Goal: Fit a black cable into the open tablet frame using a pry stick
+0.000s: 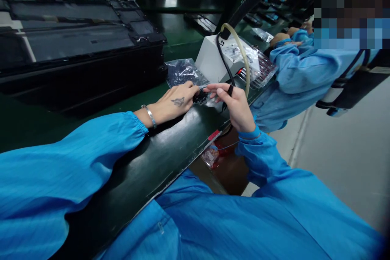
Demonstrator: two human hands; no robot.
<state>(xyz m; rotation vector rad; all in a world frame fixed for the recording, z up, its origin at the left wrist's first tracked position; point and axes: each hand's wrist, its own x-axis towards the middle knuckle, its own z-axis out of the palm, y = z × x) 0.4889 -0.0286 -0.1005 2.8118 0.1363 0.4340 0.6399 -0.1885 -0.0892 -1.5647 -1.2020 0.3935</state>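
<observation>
My left hand (179, 99), with a metal bracelet at the wrist, rests low over the dark green bench, its fingers curled together at a small patch of black pieces (200, 96). What its fingertips hold is hidden. From the other side my right hand (236, 103) reaches in, a black band round one finger, the thumb closed in against the fingers. Its fingertips nearly meet the left ones; anything between them is too small to name. Just behind my left hand lies a clear plastic bag (185, 71) with dark bits in it.
A white box-shaped device (213, 59) with a lit red switch, black cable and pale tube (245, 55) stands behind the hands. A large black panel assembly (82, 36) fills the left. More bags (262, 67) lie right of the device. A co-worker's blue sleeve (298, 63) is close by.
</observation>
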